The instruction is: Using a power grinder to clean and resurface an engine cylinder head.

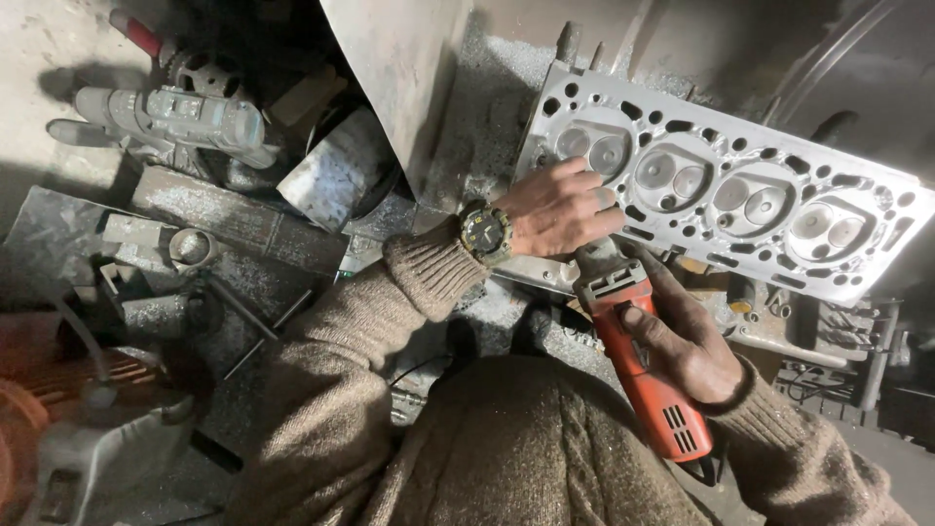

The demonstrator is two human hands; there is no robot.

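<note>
Right hand point(682, 341) wrapped tight around body of red angle grinder point(638, 360), grip closed on it. Left hand point(560, 206), wristwatch point(485, 232) at cuff, lies over grinder's head, fingers curled against it, at near edge of aluminium cylinder head point(740, 185). Cylinder head rests tilted on cluttered tabletop point(243, 234), 4 combustion chambers facing up. Grey power tool point(170, 117) lies well apart, upper left.

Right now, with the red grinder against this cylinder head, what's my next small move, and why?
Probably ease the red grinder rightward along the cylinder head. The left hand covers its nose at the leftmost chamber, the right hand grips the body, and three chambers lie to the right.
</note>
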